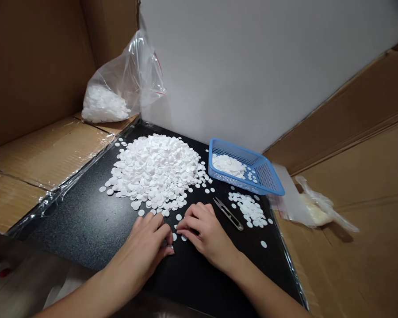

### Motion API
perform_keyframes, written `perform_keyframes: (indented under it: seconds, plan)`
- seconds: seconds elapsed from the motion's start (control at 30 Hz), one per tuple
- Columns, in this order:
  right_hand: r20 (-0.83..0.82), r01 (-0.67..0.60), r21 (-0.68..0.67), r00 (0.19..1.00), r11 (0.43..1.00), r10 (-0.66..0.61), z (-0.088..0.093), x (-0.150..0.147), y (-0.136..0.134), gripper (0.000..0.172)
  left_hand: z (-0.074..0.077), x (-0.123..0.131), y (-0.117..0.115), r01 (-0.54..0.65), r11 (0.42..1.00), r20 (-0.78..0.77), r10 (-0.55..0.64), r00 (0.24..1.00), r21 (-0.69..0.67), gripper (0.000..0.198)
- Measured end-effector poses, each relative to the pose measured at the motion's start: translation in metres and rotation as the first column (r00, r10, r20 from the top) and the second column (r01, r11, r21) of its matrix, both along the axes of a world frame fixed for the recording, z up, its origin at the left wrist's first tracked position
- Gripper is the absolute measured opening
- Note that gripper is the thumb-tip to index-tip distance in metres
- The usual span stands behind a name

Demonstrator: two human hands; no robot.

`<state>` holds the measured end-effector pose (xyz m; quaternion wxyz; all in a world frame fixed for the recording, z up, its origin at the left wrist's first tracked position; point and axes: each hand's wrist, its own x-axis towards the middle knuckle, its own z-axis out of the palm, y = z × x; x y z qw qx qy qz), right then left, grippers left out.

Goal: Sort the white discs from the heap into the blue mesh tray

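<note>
A large heap of small round white discs [159,165] lies on the black tabletop, just beyond my hands. My left hand [149,238] rests low over the table in front of the heap, its fingers curled in toward the thumb with a few discs partly hidden between them. Facing it, my right hand [200,227] is closed in a pinch, with a white disc [176,226] at its fingertips. A few loose discs [174,237] lie in the gap between both hands. To the right of my right hand lie metal thread snips [228,214].
A blue plastic basket [248,185] holding white discs stands at the back right. Before it is a smaller spread of discs [250,210]. Clear bags stand either side: one with white pieces [106,104], one with pale contents [318,210]. Cardboard [29,168] borders the black table [76,229].
</note>
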<state>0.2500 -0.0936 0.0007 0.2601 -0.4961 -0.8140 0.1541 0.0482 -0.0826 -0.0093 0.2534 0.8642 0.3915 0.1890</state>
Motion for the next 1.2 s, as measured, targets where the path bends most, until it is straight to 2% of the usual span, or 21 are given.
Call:
perform_keyframes:
  seconds: [0.1, 0.23, 0.3, 0.5, 0.67, 0.8, 0.97, 1.07, 1.2]
  plan:
    - [-0.069, 0.005, -0.081, 0.998, 0.997, -0.011, 0.008, 0.01, -0.003, 0.011, -0.003, -0.001, -0.001, 0.01, 1.0, -0.005, -0.01, 1.0, -0.008, 0.018]
    - [-0.141, 0.163, -0.078, 0.975, 0.983, -0.173, 0.013, 0.023, -0.003, 0.016, -0.006, -0.002, 0.0, -0.021, 1.0, -0.011, 0.021, 1.0, 0.011, 0.015]
    - [-0.145, 0.195, -0.068, 0.968, 0.979, -0.203, 0.013, 0.026, -0.001, 0.014, -0.008, -0.002, 0.001, -0.029, 0.999, -0.021, 0.029, 0.999, 0.021, 0.015]
    - [-0.139, 0.17, -0.08, 0.974, 0.982, -0.18, 0.009, 0.025, 0.0, 0.013, -0.005, 0.002, 0.005, 0.029, 0.998, -0.039, -0.027, 0.999, 0.053, 0.016]
    - [-0.233, 0.139, -0.167, 0.956, 0.976, -0.176, 0.004, 0.025, 0.001, 0.025, 0.004, -0.001, 0.009, 0.071, 0.978, 0.003, -0.073, 0.997, 0.194, 0.015]
    - [-0.227, 0.076, -0.213, 0.966, 0.974, -0.125, -0.002, 0.025, 0.001, 0.041, 0.006, -0.01, 0.01, 0.164, 0.982, 0.042, -0.168, 0.985, 0.099, 0.024]
    - [-0.219, 0.045, -0.225, 0.971, 0.973, -0.096, -0.005, 0.025, -0.001, 0.05, 0.007, -0.031, 0.013, 0.057, 0.998, 0.172, -0.056, 0.983, 0.002, 0.026]
    - [-0.216, 0.046, -0.23, 0.972, 0.972, -0.097, -0.006, 0.022, -0.003, 0.049, 0.009, -0.045, 0.016, 0.004, 0.999, 0.18, 0.003, 0.984, -0.037, 0.024]
    - [-0.217, 0.075, -0.227, 0.968, 0.971, -0.126, -0.009, 0.015, -0.004, 0.044, 0.01, -0.055, 0.016, -0.013, 0.999, 0.2, 0.021, 0.98, -0.041, 0.019]
